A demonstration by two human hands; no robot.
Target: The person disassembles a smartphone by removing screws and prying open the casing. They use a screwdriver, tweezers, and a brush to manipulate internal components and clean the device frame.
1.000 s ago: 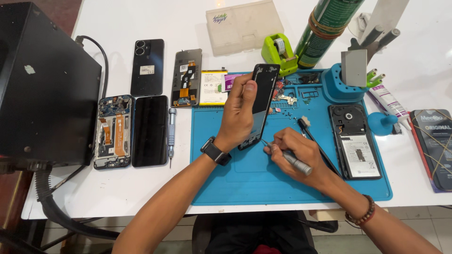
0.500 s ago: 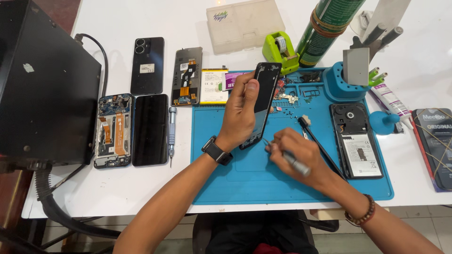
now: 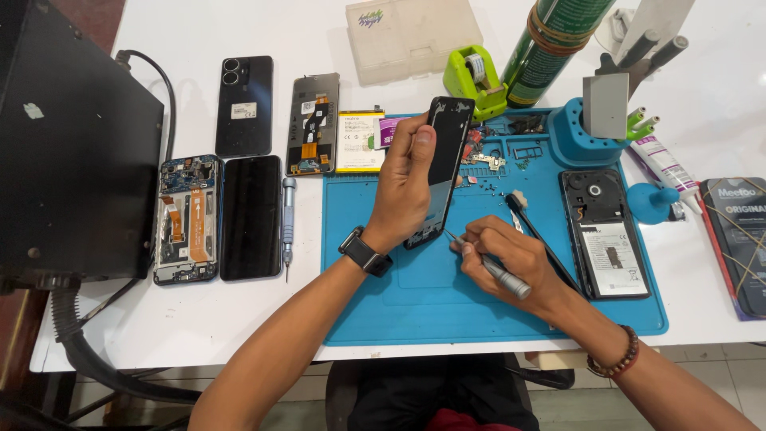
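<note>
White bench, blue mat (image 3: 415, 311): phone frame (image 3: 437, 172) barely moved from a second ago
Left hand (image 3: 403, 187) keeps pinching the frame upright over the mat; right hand (image 3: 511, 255) stays closed around the screwdriver (image 3: 491, 267), tip near the frame's lower edge

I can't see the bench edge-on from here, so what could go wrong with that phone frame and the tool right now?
1. The left hand pinches the phone frame upright by its edges alone, so it may slip or twist onto the blue mat.
2. The right hand aims a pointed tool at the frame's lower end; a slip could scratch it or jab a finger.
3. Small loose parts lie close behind the frame; a sweep might scatter them.
</note>
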